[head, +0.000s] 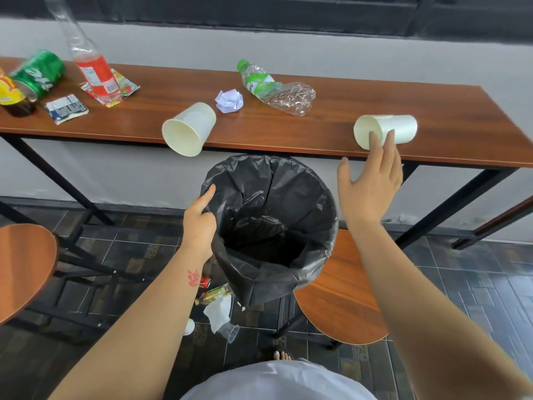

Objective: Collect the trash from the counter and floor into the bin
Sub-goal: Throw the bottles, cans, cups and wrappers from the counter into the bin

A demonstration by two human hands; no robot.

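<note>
Left hand grips bin liner; right hand (spread, empty) partly hides paper cup.

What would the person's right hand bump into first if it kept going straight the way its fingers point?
Most likely the white paper cup lying on its side at the counter's front edge. The right hand is open, its fingertips already at the cup's rim, though depth is unclear.

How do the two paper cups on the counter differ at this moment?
The left paper cup lies untouched, while the right paper cup has the right hand open at it, fingertips touching.

The left paper cup overhangs the counter edge, its mouth angled toward the camera; the right paper cup lies within the counter top, mouth pointing left.

Both are white, empty and tipped on their sides near the front edge.
</note>
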